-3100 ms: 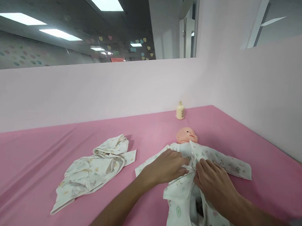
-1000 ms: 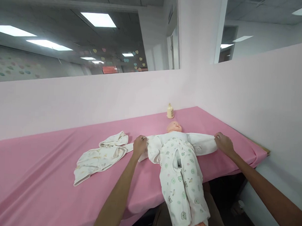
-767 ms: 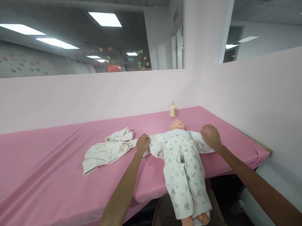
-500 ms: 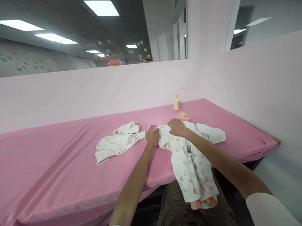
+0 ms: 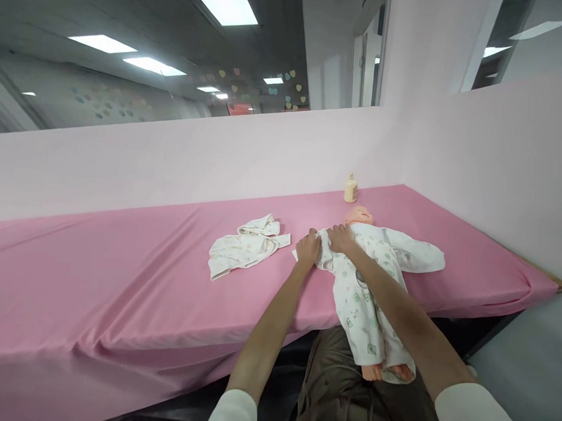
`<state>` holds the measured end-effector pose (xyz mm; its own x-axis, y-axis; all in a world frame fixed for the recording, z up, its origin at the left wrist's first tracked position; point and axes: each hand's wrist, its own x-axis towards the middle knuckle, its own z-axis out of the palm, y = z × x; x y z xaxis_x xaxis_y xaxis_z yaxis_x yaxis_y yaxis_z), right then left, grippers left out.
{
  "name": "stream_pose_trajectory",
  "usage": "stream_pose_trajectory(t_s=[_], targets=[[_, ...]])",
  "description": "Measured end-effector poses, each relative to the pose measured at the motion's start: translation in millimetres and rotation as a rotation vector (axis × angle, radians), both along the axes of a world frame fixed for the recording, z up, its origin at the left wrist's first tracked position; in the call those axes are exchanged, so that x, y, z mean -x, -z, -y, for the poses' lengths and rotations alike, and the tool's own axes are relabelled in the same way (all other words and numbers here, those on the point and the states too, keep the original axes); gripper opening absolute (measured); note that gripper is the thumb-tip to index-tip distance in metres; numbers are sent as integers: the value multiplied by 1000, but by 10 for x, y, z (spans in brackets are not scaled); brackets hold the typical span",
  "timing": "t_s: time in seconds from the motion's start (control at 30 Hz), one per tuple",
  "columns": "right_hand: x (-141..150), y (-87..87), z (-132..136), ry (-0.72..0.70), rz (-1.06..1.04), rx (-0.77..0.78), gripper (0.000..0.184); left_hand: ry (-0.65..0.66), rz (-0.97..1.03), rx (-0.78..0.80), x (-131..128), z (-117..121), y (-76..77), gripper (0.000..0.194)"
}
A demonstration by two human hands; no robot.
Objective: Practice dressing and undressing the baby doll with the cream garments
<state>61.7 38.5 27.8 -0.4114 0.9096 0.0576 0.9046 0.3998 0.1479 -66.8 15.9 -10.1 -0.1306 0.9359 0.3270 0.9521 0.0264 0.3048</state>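
Note:
A baby doll [image 5: 361, 215] in a white printed romper [image 5: 361, 295] lies on its back on the pink table [image 5: 120, 278], its legs hanging over the near edge. My left hand [image 5: 307, 247] is closed on the end of the doll's sleeve on the left side. My right hand [image 5: 340, 237] reaches across and rests on the same sleeve near the shoulder, fingers curled on the cloth. The doll's other sleeve [image 5: 423, 257] lies stretched out to the right.
A second crumpled white garment [image 5: 244, 246] lies left of the doll. A small cream bottle [image 5: 351, 189] stands at the back by the pale pink wall [image 5: 265, 154]. The table's right end sits near the side wall [image 5: 497, 158].
My right hand let go of the right sleeve and crossed over to the left sleeve beside my left hand. Earlier both hands were at the doll's chest ties. The view has pulled back.

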Motion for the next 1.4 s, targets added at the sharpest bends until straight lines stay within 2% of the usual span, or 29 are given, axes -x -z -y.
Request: stream_pose_trajectory(t_s=[0.6, 1.1, 1.4], targets=[[-38, 17, 50, -4, -128, -46, 41, -18, -204, -152, -35, -14, 183, 30], [-31, 85, -20, -9, -118, -53, 42, -24, -243, -186, -39, -38, 219, 28], [-42, 42, 39, -1, -123, -54, 41, -13, -231, -175, -33, -31, 222, 25]])
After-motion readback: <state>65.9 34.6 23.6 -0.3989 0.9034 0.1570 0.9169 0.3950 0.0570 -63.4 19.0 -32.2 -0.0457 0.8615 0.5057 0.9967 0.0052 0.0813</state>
